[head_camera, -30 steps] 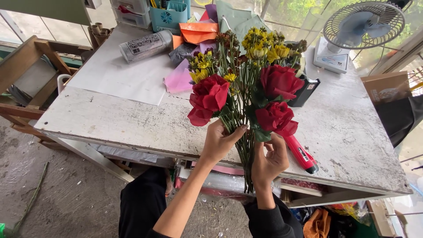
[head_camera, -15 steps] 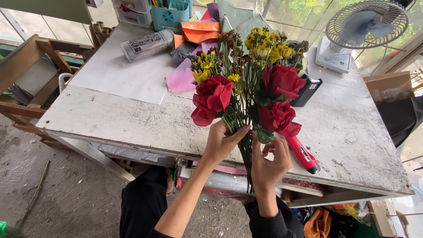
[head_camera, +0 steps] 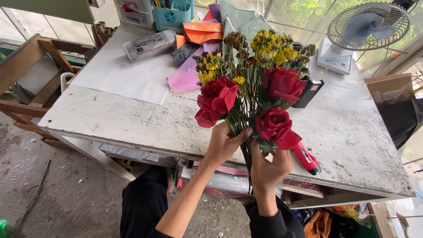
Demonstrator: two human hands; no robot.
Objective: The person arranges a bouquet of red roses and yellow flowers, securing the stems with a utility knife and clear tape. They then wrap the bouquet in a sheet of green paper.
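Observation:
I hold a bouquet upright over the near edge of a worn white table (head_camera: 132, 119). It has three red roses (head_camera: 282, 83) and small yellow flowers (head_camera: 273, 50) on green stems (head_camera: 247, 154). My left hand (head_camera: 224, 143) is closed around the stems just under the left rose. My right hand (head_camera: 269, 169) grips the stems lower down, with its fingertips touching the base of the lowest rose (head_camera: 275, 125).
A red-handled tool (head_camera: 306, 158) lies on the table behind my right hand. Farther back are a black device (head_camera: 310, 90), pink and orange paper sheets (head_camera: 194, 53), a grey roll (head_camera: 150, 44), a teal organiser (head_camera: 172, 13) and a white desk fan (head_camera: 363, 31). A wooden frame (head_camera: 26, 66) stands left.
The bouquet and both hands stay almost in place. My right hand's fingers have shifted up toward the lowest rose.

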